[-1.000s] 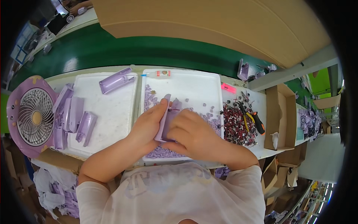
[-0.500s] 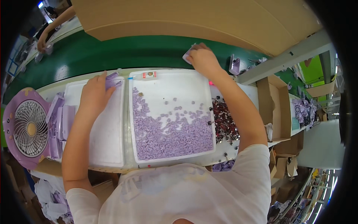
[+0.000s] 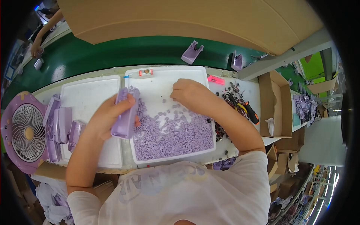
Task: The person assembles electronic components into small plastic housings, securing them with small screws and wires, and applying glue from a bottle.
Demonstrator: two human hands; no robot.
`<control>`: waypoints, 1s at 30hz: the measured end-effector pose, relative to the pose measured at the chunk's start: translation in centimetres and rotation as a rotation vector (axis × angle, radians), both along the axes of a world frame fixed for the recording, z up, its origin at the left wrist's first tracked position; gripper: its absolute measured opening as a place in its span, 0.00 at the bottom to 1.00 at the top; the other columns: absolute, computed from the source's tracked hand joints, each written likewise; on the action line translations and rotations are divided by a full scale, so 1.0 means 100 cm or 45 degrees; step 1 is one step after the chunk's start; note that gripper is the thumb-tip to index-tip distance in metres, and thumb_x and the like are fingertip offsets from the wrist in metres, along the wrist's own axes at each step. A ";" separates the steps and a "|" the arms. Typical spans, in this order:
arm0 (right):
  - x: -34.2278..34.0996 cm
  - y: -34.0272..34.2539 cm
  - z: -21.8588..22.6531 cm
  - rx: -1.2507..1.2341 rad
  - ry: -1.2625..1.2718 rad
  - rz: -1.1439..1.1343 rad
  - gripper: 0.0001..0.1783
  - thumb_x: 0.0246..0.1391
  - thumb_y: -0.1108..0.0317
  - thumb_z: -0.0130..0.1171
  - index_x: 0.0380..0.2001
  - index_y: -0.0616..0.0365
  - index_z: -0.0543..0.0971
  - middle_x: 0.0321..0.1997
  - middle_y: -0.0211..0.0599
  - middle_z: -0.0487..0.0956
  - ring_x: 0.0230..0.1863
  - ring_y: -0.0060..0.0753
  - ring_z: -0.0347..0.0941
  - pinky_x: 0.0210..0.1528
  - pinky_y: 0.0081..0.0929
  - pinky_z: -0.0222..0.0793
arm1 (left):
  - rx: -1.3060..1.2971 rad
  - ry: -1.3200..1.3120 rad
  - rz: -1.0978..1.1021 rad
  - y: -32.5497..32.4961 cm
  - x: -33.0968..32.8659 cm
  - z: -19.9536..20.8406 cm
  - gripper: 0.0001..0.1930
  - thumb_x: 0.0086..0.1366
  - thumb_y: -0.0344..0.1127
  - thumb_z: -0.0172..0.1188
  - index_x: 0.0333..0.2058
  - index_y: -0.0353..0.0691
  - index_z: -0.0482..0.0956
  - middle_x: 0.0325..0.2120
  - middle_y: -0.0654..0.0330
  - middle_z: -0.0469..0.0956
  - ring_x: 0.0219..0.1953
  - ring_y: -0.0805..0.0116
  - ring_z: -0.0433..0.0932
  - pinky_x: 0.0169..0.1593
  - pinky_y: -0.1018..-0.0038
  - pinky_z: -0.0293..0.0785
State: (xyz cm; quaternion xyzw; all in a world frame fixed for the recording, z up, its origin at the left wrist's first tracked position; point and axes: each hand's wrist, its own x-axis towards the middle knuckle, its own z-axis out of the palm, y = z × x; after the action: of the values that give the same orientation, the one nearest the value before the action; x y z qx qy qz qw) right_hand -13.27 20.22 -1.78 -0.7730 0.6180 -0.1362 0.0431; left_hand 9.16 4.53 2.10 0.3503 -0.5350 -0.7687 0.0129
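My left hand (image 3: 105, 117) is closed around a long pale-purple plastic housing (image 3: 125, 118), held tilted above the gap between two white trays. My right hand (image 3: 190, 95) hovers over the right tray (image 3: 161, 86), its fingers pinched together. Whatever they may hold is hidden. Below it, many small purple plastic pieces (image 3: 172, 138) cover the tray's nearer part. A white bottle with a blue tip (image 3: 142, 73) lies along that tray's far edge. On the green belt beyond rests another purple housing (image 3: 192, 53), prongs facing away.
More purple housings (image 3: 62, 123) lie at the left tray (image 3: 101, 152), beside a purple fan (image 3: 28, 131). On the right are a pink object (image 3: 216, 79), an orange-and-black tool handle (image 3: 252, 113), small wired parts, an open carton (image 3: 275, 105) and a grey post (image 3: 288, 54). Cardboard (image 3: 180, 18) overhangs the belt.
My right hand has let go of a purple housing on the belt and come back over the right tray. My left hand has lifted a housing from the left tray and brought it nearer.
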 end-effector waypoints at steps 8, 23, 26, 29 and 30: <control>0.009 -0.009 -0.001 0.036 0.140 -0.092 0.06 0.44 0.69 0.56 0.24 0.61 0.76 0.27 0.39 0.73 0.36 0.41 0.71 0.39 0.34 0.68 | 0.968 0.463 0.123 0.032 0.001 -0.015 0.19 0.68 0.49 0.44 0.49 0.43 0.66 0.42 0.46 0.73 0.41 0.54 0.76 0.45 0.50 0.73; 0.082 0.005 0.041 -0.655 -0.797 -0.183 0.10 0.38 0.79 0.64 0.28 0.59 0.77 0.26 0.34 0.76 0.25 0.34 0.70 0.26 0.27 0.66 | 0.167 0.751 0.172 0.071 0.016 -0.017 0.30 0.55 0.24 0.61 0.56 0.38 0.59 0.48 0.58 0.68 0.51 0.68 0.68 0.54 0.69 0.67; 0.086 0.005 0.039 -0.697 -0.736 -0.172 0.13 0.35 0.79 0.66 0.28 0.57 0.77 0.25 0.34 0.75 0.25 0.35 0.70 0.26 0.28 0.65 | -0.117 0.815 0.136 0.075 0.015 -0.014 0.31 0.52 0.19 0.61 0.55 0.38 0.59 0.47 0.58 0.67 0.50 0.69 0.68 0.54 0.71 0.67; 0.087 0.004 0.040 -0.721 -0.713 -0.168 0.13 0.34 0.79 0.67 0.28 0.56 0.77 0.25 0.33 0.75 0.25 0.35 0.70 0.25 0.28 0.65 | -0.299 0.881 0.101 0.076 0.015 -0.013 0.32 0.50 0.18 0.61 0.54 0.38 0.59 0.47 0.58 0.66 0.49 0.68 0.67 0.53 0.71 0.67; 0.088 0.003 0.040 -0.742 -0.721 -0.169 0.13 0.35 0.79 0.67 0.27 0.56 0.77 0.25 0.33 0.75 0.24 0.34 0.70 0.25 0.27 0.65 | -0.343 0.909 0.086 0.076 0.015 -0.014 0.32 0.50 0.17 0.61 0.53 0.38 0.60 0.47 0.57 0.65 0.50 0.68 0.67 0.53 0.71 0.67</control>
State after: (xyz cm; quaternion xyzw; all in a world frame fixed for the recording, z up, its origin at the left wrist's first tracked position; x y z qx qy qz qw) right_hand -4.49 20.54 2.17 -0.6434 0.5658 -0.5154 -0.0181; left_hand 10.68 12.15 0.73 0.0733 -0.5813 -0.7642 0.2697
